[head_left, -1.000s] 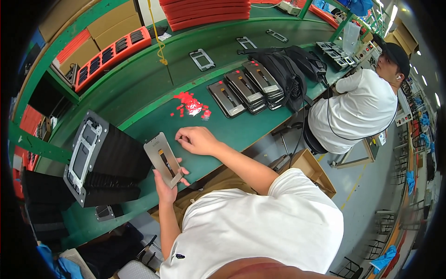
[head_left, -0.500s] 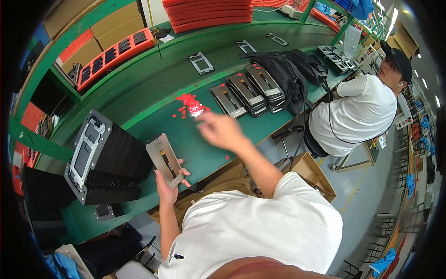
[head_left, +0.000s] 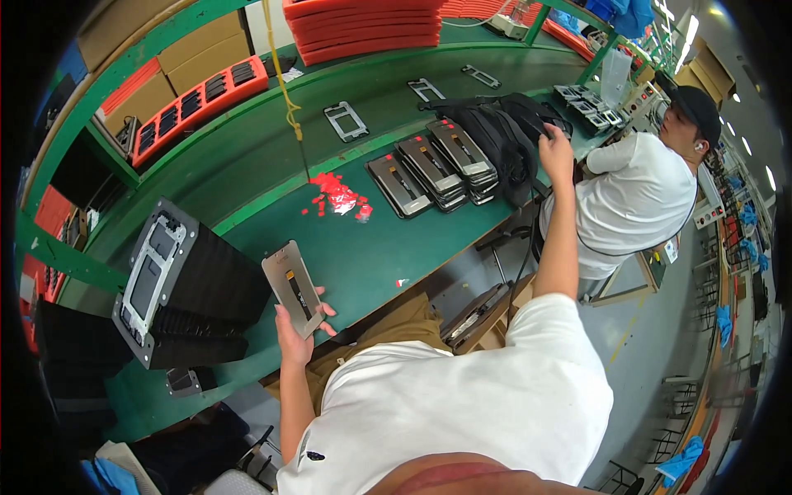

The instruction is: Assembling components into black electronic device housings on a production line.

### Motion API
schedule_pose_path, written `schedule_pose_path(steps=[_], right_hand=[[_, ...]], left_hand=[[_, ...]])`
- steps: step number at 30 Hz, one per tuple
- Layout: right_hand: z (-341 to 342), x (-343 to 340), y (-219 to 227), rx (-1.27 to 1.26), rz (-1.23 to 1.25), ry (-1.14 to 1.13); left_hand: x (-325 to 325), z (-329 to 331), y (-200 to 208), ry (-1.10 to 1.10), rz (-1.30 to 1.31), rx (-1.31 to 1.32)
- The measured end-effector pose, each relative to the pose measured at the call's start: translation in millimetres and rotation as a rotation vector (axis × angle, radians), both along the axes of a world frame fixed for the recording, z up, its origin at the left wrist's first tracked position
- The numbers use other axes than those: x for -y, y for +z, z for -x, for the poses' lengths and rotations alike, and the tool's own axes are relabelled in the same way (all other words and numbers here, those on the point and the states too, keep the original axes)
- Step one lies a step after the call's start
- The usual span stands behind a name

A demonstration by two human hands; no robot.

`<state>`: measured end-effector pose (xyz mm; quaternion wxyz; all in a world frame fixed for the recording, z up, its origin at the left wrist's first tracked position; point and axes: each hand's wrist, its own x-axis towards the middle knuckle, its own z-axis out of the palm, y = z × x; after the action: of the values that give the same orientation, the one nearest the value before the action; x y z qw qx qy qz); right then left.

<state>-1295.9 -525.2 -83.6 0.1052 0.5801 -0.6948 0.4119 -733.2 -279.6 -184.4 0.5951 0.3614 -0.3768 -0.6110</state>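
My left hand (head_left: 294,337) holds a phone display panel (head_left: 290,290) tilted up over the bench's near edge, thumb along one side and fingertips showing past the other. Its metallic back carries a dark and orange flex cable. My right hand (head_left: 558,155) is stretched far to the right, above the end of a black backpack (head_left: 511,136), its fingers drawn together. Whatever they grip, if anything, is too small to make out. Several stacks of similar display panels (head_left: 431,169) with red tabs lie left of the backpack. Small red tabs (head_left: 337,196) are heaped on the green bench (head_left: 330,247).
A tall stack of black trays (head_left: 206,289) with a grey phone frame on top stands left. Loose phone frames (head_left: 346,122) lie on the far strip. A yellow cord (head_left: 289,103) hangs ahead. A co-worker (head_left: 635,186) sits at right; an open cardboard box (head_left: 495,334) is below the bench.
My right hand has moved from beside the red tabs out to the far right, by the backpack. The left hand and its panel stay nearly in place. The co-worker's head has turned away.
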Motion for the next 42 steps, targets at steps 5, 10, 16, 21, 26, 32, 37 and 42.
schedule_pose_path(steps=[5, 10, 16, 21, 26, 32, 37, 42], right_hand=[[-179.5, -88.0, 28.2, 0.485, -0.264, 0.756], [-308.2, -128.2, 7.4, 0.762, -0.672, 1.433], [-382.0, -144.1, 21.1, 0.854, -1.277, 1.939], [-413.9, -130.9, 48.0, 0.357, -1.163, 2.162], [-444.5, -82.1, 80.9, 0.819, -0.564, 1.787], [-505.7, -59.2, 92.3, 0.92, -0.525, 1.613], [-519.6, -61.4, 93.6, 1.024, -0.708, 1.549], [-527.6, -58.5, 97.2, 1.064, -0.856, 1.49]], left_hand=[[-3.0, -4.2, -10.5, 0.005, -0.015, -0.025], [-2.5, -2.5, 14.4, -0.054, 0.049, 0.017], [-18.0, -27.6, 59.5, -0.159, 0.263, 0.141], [-60.5, -34.6, 166.7, 0.258, 0.304, 0.4], [-80.2, -87.3, 250.7, 0.746, 0.564, 0.832], [-30.9, -146.6, 255.4, 0.721, 0.279, 1.266], [-13.2, -138.0, 259.8, 0.623, 0.112, 1.403], [1.0, -141.2, 252.1, 0.626, 0.157, 1.512]])
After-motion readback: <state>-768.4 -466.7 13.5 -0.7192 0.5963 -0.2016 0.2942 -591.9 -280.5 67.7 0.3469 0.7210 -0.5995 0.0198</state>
